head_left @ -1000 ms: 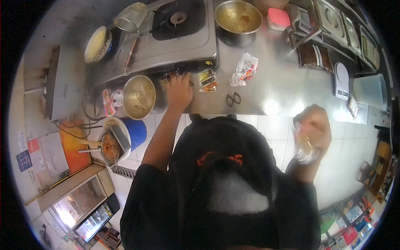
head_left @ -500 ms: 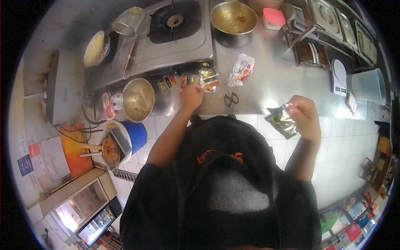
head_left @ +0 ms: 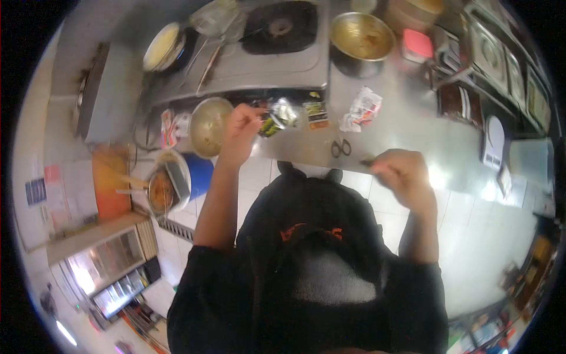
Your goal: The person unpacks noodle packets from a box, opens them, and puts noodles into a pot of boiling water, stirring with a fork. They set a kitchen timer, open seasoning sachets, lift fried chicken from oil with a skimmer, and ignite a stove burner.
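Observation:
My left hand (head_left: 240, 133) is closed on the edge of a shiny silver-and-green foil packet (head_left: 278, 120), holding it near the counter's front edge. My right hand (head_left: 405, 177) is closed in a pinch by that edge; a small dark tip (head_left: 367, 163) shows at its fingertips, too little to name. Between the hands, a pair of scissors (head_left: 341, 148) lies with its dark handles toward me. A small printed sachet (head_left: 316, 115) rests beyond them. To its right is a crumpled white-and-red packet (head_left: 361, 110).
Left of my left hand sits a metal bowl (head_left: 206, 140). A gas stove (head_left: 280, 65) is behind, with a metal pot (head_left: 361, 40) to its right. A white scale (head_left: 494, 141) stands right. Below the counter is a blue bin (head_left: 199, 176).
The view has shifted, so the counter things appear further right. My left hand has lifted off the sachets and holds a foil packet. The foil packet seen in my right hand no longer shows there.

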A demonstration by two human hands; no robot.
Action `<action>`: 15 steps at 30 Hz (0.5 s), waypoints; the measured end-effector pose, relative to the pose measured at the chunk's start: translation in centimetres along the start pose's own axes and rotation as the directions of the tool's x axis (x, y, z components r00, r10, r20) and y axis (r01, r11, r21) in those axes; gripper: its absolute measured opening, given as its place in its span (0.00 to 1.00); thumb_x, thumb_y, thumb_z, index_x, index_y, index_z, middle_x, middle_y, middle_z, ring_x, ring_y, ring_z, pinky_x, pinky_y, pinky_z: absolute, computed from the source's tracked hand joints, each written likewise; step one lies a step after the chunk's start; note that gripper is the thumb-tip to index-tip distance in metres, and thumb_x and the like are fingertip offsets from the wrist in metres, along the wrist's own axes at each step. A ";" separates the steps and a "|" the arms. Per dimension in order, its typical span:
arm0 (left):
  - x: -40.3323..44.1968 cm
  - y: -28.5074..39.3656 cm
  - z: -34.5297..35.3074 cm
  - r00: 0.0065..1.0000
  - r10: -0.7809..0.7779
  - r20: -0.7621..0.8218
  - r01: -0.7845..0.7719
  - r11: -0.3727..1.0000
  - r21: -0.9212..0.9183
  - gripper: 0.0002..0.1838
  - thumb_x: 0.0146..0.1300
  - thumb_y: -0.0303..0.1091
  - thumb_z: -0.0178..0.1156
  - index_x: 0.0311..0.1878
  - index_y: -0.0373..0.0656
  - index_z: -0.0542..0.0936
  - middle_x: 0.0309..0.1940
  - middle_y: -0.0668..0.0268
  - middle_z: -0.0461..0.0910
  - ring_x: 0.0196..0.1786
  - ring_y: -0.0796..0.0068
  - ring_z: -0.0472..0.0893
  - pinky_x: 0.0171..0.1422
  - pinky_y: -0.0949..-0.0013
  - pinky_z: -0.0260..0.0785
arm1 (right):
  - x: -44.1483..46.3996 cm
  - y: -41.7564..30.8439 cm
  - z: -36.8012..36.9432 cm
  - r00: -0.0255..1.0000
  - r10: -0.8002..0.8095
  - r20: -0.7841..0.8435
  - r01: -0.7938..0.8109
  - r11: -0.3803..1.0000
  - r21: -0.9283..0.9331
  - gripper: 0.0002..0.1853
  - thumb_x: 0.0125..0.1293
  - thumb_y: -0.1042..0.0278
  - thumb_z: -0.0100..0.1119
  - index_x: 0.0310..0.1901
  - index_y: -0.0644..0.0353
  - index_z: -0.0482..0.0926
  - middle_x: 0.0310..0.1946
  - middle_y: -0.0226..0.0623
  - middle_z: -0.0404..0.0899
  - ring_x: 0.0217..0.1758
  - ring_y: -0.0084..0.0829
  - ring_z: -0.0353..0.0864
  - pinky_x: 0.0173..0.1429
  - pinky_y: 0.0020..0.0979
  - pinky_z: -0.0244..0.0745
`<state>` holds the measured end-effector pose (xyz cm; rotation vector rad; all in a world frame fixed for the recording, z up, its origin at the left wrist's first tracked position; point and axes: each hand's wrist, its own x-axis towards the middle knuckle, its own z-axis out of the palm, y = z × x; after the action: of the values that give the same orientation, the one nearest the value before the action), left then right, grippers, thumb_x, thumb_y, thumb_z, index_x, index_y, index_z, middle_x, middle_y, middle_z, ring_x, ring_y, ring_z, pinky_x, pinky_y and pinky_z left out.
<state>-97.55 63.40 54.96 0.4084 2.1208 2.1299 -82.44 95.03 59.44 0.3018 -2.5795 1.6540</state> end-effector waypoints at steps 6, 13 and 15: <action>-6.5 4.2 -1.3 0.738 -0.392 0.550 0.400 0.910 0.111 0.08 0.67 0.33 0.58 0.36 0.42 0.71 0.30 0.74 0.73 0.34 0.84 0.70 0.39 0.77 0.62 | 6.5 -5.7 8.3 0.776 -0.387 0.499 0.562 0.784 -0.265 0.08 0.55 0.62 0.66 0.35 0.52 0.81 0.31 0.34 0.82 0.30 0.37 0.82 0.34 0.37 0.74; -17.7 5.8 -7.7 0.881 -0.317 0.350 0.404 0.890 -0.212 0.08 0.68 0.34 0.54 0.40 0.39 0.72 0.30 0.72 0.73 0.35 0.82 0.70 0.42 0.73 0.65 | 7.0 -8.0 20.0 0.781 -0.214 0.586 0.268 0.963 -0.005 0.11 0.59 0.56 0.65 0.30 0.53 0.78 0.28 0.35 0.80 0.28 0.41 0.80 0.33 0.39 0.73; -21.8 5.6 -10.4 0.939 -0.232 0.253 0.225 0.973 0.055 0.10 0.66 0.36 0.57 0.42 0.40 0.72 0.30 0.68 0.76 0.35 0.78 0.74 0.41 0.69 0.66 | 6.3 -8.8 24.5 0.686 -0.334 0.647 0.415 0.909 0.029 0.11 0.58 0.56 0.66 0.29 0.54 0.78 0.28 0.36 0.80 0.28 0.41 0.79 0.33 0.39 0.73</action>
<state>-78.78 47.55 58.14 0.3955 1.9453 1.8155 -85.59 68.52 57.93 1.5258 -2.7305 1.3908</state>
